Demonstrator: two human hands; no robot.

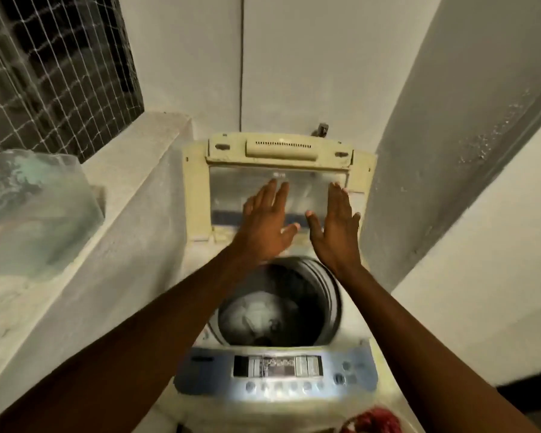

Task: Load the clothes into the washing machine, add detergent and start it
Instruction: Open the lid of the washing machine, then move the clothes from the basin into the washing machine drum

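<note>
Yellowed lid [197,195] upright; both hands [264,226] flat, empty; drum [278,307] perhaps holds clothes.

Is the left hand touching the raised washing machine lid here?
Cannot tell. In the head view the left hand overlaps the lid, fingers spread over its clear panel, but neither contact nor a gap shows plainly.

I count one yellowed cream top-loading washing machine [275,307], one raised transparent lid [263,189], two bare hands, left [264,228] and right [336,231], one red cloth bundle [372,420], one clear plastic-wrapped bundle [35,210].

Plastic-wrapped bundle [28,210] on concrete ledge [132,170]
</note>
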